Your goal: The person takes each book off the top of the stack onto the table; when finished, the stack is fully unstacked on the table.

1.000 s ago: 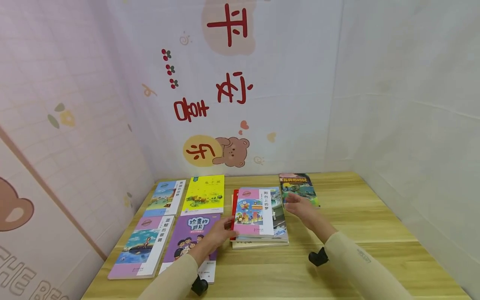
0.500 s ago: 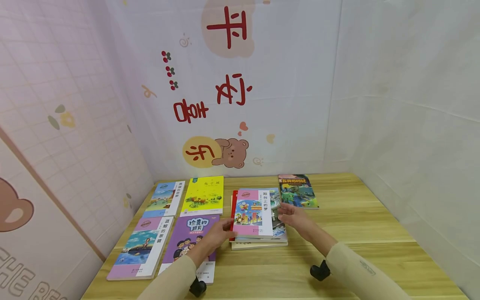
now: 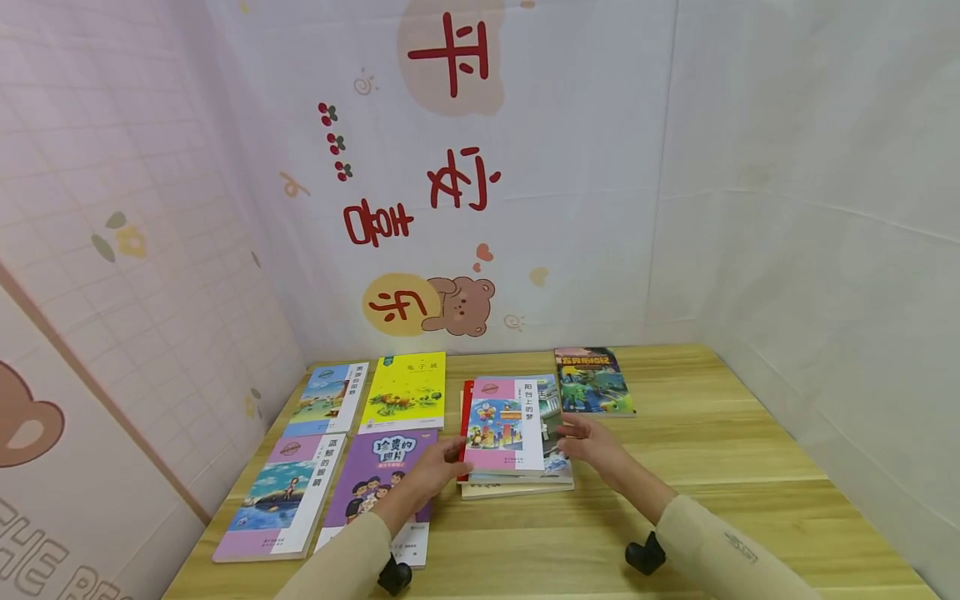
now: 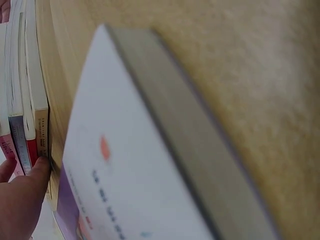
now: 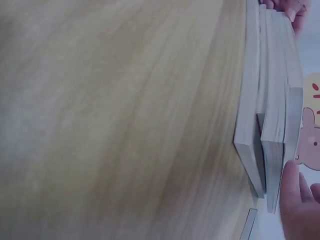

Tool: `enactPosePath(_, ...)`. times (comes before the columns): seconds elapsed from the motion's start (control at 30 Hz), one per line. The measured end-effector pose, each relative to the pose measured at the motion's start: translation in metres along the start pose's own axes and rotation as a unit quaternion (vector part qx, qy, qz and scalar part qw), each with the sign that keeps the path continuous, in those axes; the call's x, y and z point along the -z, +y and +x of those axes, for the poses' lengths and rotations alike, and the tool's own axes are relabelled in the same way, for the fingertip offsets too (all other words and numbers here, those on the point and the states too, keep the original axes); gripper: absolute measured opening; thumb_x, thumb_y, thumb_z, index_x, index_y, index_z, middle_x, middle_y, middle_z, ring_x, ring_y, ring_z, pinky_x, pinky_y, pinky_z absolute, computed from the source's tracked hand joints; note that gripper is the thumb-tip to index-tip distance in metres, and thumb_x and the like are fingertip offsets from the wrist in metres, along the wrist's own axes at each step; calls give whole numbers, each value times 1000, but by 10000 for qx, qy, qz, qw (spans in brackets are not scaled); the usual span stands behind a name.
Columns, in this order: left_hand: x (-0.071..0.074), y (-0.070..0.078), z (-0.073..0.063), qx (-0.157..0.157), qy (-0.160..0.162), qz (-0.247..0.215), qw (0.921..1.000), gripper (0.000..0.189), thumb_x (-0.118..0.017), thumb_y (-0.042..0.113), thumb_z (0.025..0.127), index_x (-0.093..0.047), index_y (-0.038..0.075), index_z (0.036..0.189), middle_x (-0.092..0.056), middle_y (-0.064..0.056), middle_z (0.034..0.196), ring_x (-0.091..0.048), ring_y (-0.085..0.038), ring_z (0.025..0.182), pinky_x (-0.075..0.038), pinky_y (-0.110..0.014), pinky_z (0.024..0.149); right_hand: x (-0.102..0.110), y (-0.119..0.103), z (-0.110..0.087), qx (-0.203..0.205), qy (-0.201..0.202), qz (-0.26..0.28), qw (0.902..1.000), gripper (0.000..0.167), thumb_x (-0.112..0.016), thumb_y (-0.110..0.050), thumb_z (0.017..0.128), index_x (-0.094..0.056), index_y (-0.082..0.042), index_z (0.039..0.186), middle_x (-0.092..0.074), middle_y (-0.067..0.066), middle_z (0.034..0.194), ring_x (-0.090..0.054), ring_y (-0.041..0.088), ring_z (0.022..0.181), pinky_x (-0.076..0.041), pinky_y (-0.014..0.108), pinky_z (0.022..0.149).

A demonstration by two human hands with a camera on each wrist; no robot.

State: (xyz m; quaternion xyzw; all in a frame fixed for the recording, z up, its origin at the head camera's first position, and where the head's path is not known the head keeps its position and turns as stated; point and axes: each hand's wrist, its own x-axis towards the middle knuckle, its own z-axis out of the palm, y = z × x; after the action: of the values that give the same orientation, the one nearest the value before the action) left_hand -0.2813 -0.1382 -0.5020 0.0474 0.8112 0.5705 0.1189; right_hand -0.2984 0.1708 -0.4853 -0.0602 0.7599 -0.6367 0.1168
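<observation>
A stack of several books lies mid-table, topped by a pink-and-white book (image 3: 504, 425) with a city picture. Beneath it a street-scene book (image 3: 553, 433) juts out to the right, and a red cover shows at the left. My left hand (image 3: 429, 477) is at the stack's left side; in the left wrist view its fingertips (image 4: 39, 167) touch the spines. On the opposite side my right hand (image 3: 600, 454) has its fingers against the stack's right edge. The right wrist view shows a fingertip (image 5: 290, 172) by the upper books of the uneven stack (image 5: 272, 115).
Left of the stack lie a yellow book (image 3: 405, 392), a purple book (image 3: 375, 475), a blue book (image 3: 326, 398) and a seaside-cover book (image 3: 277, 496). A jungle-cover book (image 3: 596, 383) lies at the back right. Printed cloth walls enclose the wooden table (image 3: 720, 467).
My right hand has moved in and slightly down from beside the jungle-cover book to the stack's right edge. The left hand stays at the left side.
</observation>
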Motion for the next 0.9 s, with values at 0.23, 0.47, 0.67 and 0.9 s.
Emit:
enactPosePath(0.23,1,0,0,107,54,107,9999,61,-71,16,92,-47,3,146,-49,-24,143,-41,-43,134,-32,-59,108,-4,5,1,41,408,-101,9991,56,-62,2,93,-41,11,144,-51,31,137,-52,41,123,-52,41,92)
enactPosePath(0.47,-1,3,-2,17,-22,286,9996,61,-72,19,92,-48,5,146,-45,-25,145,-37,-46,136,-31,-61,108,-9,4,1,-80,324,-106,9994,57,-61,-2,95,-39,8,146,-52,29,137,-54,39,123,-50,47,94)
enactPosePath(0.67,-6,7,-3,-357,-180,368,9985,60,-72,18,92,-48,1,145,-39,-28,148,-34,-49,136,-32,-61,107,-12,3,1,-190,341,-201,9990,57,-63,-3,94,-41,6,146,-53,27,139,-51,39,126,-50,47,91)
enactPosePath(0.9,-10,11,-3,-147,-189,603,9979,60,-71,25,93,-50,7,145,-22,-33,153,-24,-55,138,-28,-67,106,-12,4,2,-208,408,-186,9988,56,-62,-1,94,-41,7,145,-50,29,140,-51,40,126,-50,46,90)
